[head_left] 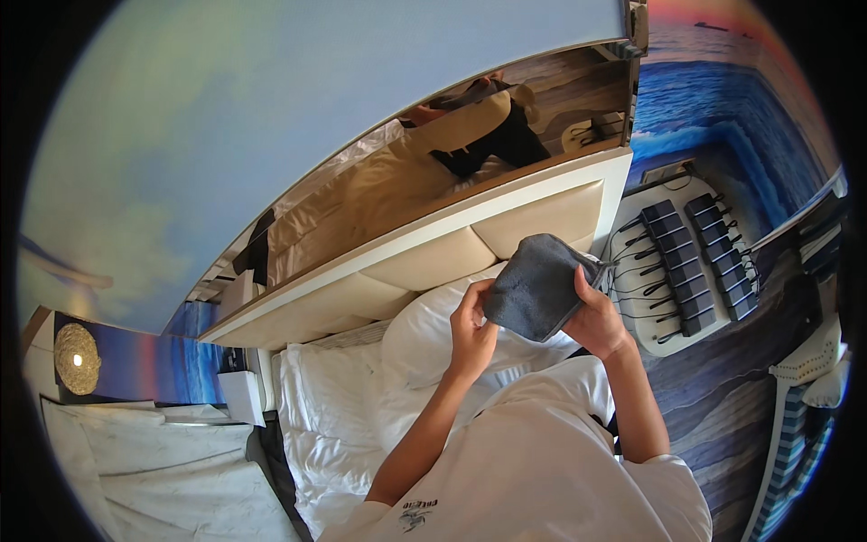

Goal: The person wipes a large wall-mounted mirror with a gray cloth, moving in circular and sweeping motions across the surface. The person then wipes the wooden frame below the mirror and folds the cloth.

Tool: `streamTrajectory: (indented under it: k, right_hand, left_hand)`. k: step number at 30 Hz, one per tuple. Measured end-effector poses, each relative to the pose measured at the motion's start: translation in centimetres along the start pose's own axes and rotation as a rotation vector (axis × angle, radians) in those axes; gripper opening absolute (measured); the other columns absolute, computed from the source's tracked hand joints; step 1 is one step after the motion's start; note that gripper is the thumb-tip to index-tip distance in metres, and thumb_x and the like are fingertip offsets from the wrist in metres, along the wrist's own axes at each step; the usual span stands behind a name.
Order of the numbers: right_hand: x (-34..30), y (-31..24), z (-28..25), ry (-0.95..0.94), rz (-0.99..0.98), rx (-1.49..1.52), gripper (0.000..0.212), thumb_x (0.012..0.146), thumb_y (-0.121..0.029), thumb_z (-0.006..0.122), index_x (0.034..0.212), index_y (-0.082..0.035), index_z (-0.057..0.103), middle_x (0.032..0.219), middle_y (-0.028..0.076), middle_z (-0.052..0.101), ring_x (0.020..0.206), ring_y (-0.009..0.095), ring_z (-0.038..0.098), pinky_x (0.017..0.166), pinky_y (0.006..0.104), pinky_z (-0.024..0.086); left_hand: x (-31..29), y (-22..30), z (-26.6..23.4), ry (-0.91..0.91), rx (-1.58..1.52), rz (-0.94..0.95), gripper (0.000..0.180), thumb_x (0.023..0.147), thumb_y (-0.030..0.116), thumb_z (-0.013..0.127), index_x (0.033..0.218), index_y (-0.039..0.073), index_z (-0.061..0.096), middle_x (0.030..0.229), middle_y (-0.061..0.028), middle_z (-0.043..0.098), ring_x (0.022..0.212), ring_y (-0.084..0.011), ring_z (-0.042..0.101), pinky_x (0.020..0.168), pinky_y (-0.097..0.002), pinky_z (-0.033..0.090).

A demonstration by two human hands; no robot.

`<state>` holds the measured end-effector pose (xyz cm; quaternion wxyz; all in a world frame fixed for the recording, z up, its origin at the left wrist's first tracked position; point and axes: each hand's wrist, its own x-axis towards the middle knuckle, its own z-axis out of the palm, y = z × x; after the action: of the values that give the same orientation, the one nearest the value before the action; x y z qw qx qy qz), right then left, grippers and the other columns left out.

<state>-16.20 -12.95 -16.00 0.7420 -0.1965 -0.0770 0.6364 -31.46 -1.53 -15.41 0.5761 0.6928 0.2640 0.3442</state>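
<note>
Between my hands is a dark grey cloth [539,287], folded into a thick, roughly square pad and raised above the white bedding. My left hand [473,332] grips its left edge, fingers bent and partly hidden behind it. On the other side, my right hand [596,318] closes over the right edge, its thumb lying on the front face and its other fingers mostly out of sight. Just behind the cloth lies a white pillow [424,339].
A bed [330,415] with a cream padded headboard [533,221] stands before me, a long mirror [361,194] above it. To the right, a white bedside table [718,321] carries black blocks [677,262] with several cables. A round woven lamp [78,359] glows far left.
</note>
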Motion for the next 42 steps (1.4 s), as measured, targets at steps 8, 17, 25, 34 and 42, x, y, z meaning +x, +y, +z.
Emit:
streamTrajectory:
  k: [8, 17, 25, 34, 42]
  right_hand:
    - [0.3, 1.0, 1.0, 0.036, -0.019, 0.01, 0.052, 0.097, -0.041, 0.04, 0.136, -0.007, 0.039, 0.134, 0.005, 0.048, 0.123, 0.021, 0.046, 0.103, 0.0379, 0.035]
    - [0.5, 1.3, 1.4, 0.129, -0.025, -0.062, 0.048, 0.097, -0.037, 0.043, 0.129, -0.001, 0.045, 0.125, 0.009, 0.054, 0.115, 0.019, 0.052, 0.099, 0.0348, 0.04]
    - [1.3, 1.5, 1.2, 0.057, 0.069, 0.249, 0.056, 0.097, -0.037, 0.04, 0.131, 0.008, 0.037, 0.128, 0.023, 0.049, 0.118, 0.034, 0.051, 0.101, 0.0461, 0.041]
    - [1.9, 2.7, -0.6, 0.083, 0.16, 0.327, 0.055, 0.098, -0.039, 0.036, 0.128, 0.008, 0.04, 0.129, 0.021, 0.049, 0.118, 0.03, 0.051, 0.099, 0.0415, 0.043]
    - [1.8, 3.0, -0.3, 0.112, 0.178, 0.3, 0.054, 0.098, -0.039, 0.036, 0.129, 0.006, 0.041, 0.128, 0.018, 0.051, 0.117, 0.029, 0.052, 0.099, 0.0415, 0.043]
  left_hand:
    - [-1.1, -0.2, -0.8, 0.149, 0.301, -0.052, 0.005, 0.085, 0.003, 0.052, 0.086, -0.001, 0.056, 0.066, 0.0017, 0.048, 0.06, -0.006, 0.045, 0.052, -0.0232, 0.04]
    - [-1.6, 2.7, -2.2, 0.111, 0.097, -0.392, 0.032, 0.092, 0.026, 0.045, 0.077, 0.0, 0.056, 0.059, 0.0046, 0.037, 0.054, -0.0045, 0.03, 0.048, -0.0247, 0.026]
    - [-1.8, 2.8, -2.9, -0.018, 0.136, -0.302, 0.03, 0.09, 0.026, 0.047, 0.084, -0.001, 0.058, 0.075, -0.0027, 0.059, 0.07, -0.0114, 0.053, 0.065, -0.0271, 0.043]
    - [-2.2, 1.9, -2.2, 0.15, 0.347, -0.179, 0.025, 0.087, 0.022, 0.058, 0.075, -0.001, 0.059, 0.074, -0.0079, 0.065, 0.07, -0.017, 0.061, 0.065, -0.031, 0.044]
    - [-2.5, 3.4, -1.8, 0.288, 0.699, 0.172, 0.014, 0.076, 0.011, 0.07, 0.081, 0.006, 0.058, 0.071, -0.0028, 0.06, 0.068, -0.0189, 0.059, 0.065, -0.0314, 0.041]
